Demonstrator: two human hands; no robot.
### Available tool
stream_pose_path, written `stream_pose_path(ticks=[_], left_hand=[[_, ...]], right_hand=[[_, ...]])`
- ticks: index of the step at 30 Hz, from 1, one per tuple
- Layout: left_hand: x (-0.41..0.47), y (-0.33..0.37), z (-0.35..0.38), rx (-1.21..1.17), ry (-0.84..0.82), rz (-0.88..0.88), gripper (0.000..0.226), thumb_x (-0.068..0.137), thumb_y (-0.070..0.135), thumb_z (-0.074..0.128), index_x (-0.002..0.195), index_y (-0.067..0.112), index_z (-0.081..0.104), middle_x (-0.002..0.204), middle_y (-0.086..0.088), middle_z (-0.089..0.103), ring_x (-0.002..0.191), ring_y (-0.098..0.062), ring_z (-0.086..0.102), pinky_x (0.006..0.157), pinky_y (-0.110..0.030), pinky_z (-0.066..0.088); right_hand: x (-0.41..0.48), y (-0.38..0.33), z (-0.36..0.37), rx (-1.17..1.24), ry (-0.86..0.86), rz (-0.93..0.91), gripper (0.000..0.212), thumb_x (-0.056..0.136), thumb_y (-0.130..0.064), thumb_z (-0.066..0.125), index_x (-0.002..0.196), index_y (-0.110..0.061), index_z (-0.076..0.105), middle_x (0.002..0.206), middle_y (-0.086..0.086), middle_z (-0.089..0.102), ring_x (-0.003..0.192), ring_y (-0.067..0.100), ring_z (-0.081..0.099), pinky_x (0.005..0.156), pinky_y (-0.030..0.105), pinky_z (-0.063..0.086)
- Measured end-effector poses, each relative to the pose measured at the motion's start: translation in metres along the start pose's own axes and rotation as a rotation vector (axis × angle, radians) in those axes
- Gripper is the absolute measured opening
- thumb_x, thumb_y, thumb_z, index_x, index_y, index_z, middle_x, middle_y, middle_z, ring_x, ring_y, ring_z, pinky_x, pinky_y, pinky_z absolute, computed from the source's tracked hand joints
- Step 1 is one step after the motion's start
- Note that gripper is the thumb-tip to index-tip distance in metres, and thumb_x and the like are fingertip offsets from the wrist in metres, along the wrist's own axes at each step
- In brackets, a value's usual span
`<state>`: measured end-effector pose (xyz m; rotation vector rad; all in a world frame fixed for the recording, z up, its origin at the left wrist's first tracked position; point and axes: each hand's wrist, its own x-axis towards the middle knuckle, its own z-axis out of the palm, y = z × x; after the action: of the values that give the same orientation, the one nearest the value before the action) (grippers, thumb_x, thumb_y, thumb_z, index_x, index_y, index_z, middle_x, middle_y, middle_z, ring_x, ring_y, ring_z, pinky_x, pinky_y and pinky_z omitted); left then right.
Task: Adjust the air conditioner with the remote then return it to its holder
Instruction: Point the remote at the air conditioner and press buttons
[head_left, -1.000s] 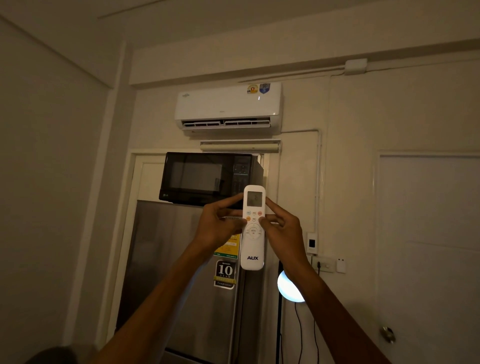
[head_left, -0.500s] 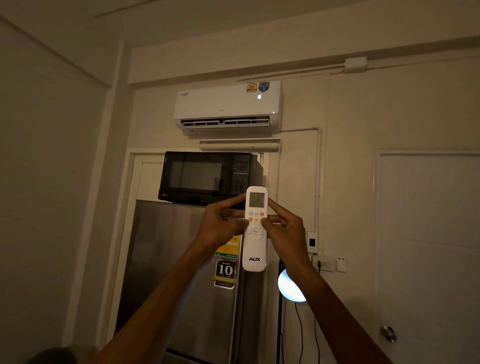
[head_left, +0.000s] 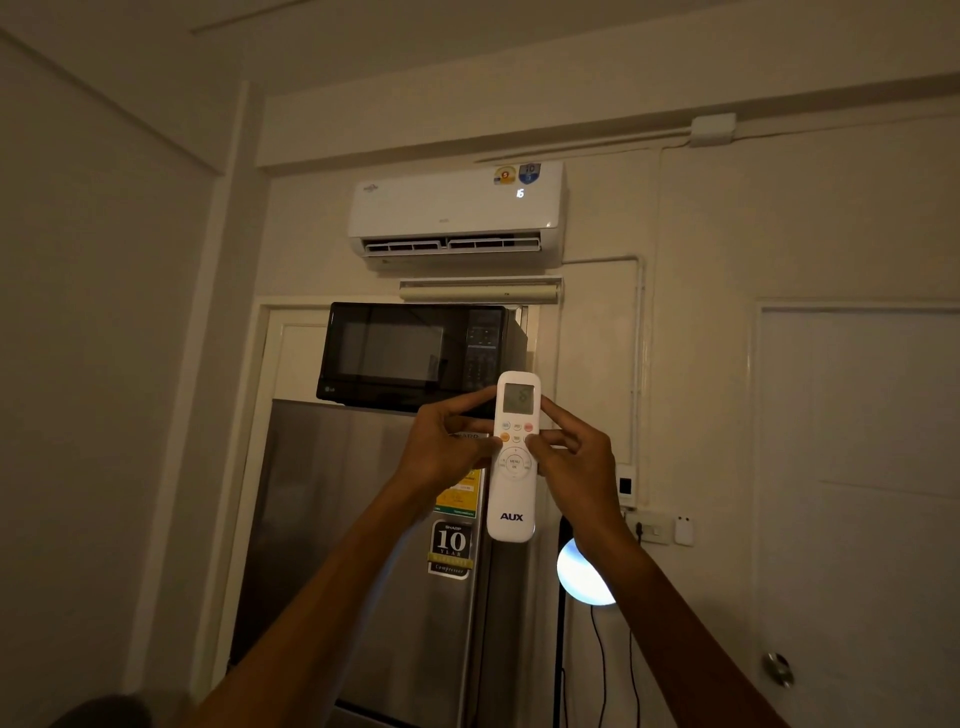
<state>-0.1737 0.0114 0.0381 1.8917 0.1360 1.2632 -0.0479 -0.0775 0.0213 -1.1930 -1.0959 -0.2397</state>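
Both hands hold the white remote (head_left: 513, 457) upright in front of the fridge (head_left: 374, 545), below the AC (head_left: 457, 213). The left hand (head_left: 441, 449) has its fingers closed around the remote's left edge, thumb near the orange button. The right hand (head_left: 576, 462) grips the right edge, thumb on the button row under the screen. The remote's screen is lit; its digits are too blurred to read. The AC's front shows 16. A microwave (head_left: 415, 356) sits on the fridge, below the AC. A round lamp (head_left: 579, 577) glows below the remote.
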Motion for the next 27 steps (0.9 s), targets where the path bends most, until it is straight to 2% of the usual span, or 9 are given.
stream_pose_path(ticks=[2,7,12,19,23,27], left_hand=[[0.000,-0.001,0.000,0.003,0.000,0.000,0.059,0.077,-0.002,0.067,0.126,0.027,0.053,0.091,0.012,0.068,0.074,0.005,0.068,0.052,-0.013,0.054],[0.000,-0.001,0.001,-0.003,-0.003,-0.001,0.059,0.078,-0.003,0.067,0.127,0.026,0.053,0.097,0.006,0.068,0.074,0.001,0.069,0.053,-0.014,0.055],[0.000,0.001,0.001,0.000,-0.005,0.005,0.059,0.077,-0.004,0.066,0.126,0.026,0.053,0.109,-0.003,0.068,0.087,-0.009,0.066,0.056,-0.017,0.058],[-0.001,-0.001,0.000,-0.020,-0.018,-0.012,0.058,0.079,-0.003,0.065,0.127,0.025,0.052,0.102,0.001,0.068,0.083,-0.006,0.067,0.054,-0.015,0.056],[-0.003,0.000,-0.001,-0.027,-0.007,-0.018,0.058,0.078,-0.003,0.066,0.126,0.027,0.053,0.098,0.004,0.067,0.087,-0.009,0.067,0.054,-0.015,0.056],[-0.005,0.002,-0.003,-0.033,-0.009,-0.016,0.058,0.078,-0.003,0.066,0.126,0.028,0.053,0.098,0.006,0.067,0.083,-0.005,0.067,0.054,-0.015,0.056]], right_hand=[[-0.001,0.000,0.000,0.001,0.004,0.003,0.051,0.085,-0.011,0.064,0.132,-0.024,0.050,0.114,0.008,0.070,0.079,0.002,0.065,0.064,0.018,0.055],[-0.003,-0.003,0.000,0.005,0.006,0.004,0.051,0.085,-0.011,0.064,0.133,-0.022,0.050,0.115,0.010,0.070,0.093,0.017,0.068,0.076,0.037,0.059],[-0.002,-0.006,-0.002,-0.011,-0.005,0.011,0.050,0.085,-0.011,0.064,0.133,-0.021,0.050,0.115,0.011,0.069,0.088,0.012,0.065,0.071,0.029,0.057],[-0.004,-0.009,-0.001,-0.031,-0.012,0.024,0.050,0.086,-0.012,0.064,0.133,-0.021,0.050,0.117,0.011,0.069,0.098,0.022,0.068,0.081,0.044,0.059],[-0.007,-0.010,0.000,-0.028,-0.020,0.028,0.050,0.086,-0.011,0.063,0.133,-0.021,0.049,0.117,0.011,0.069,0.099,0.023,0.069,0.081,0.043,0.059],[-0.007,-0.012,0.001,-0.023,-0.018,0.032,0.051,0.086,-0.011,0.063,0.133,-0.021,0.049,0.117,0.012,0.069,0.100,0.025,0.068,0.082,0.046,0.058]])
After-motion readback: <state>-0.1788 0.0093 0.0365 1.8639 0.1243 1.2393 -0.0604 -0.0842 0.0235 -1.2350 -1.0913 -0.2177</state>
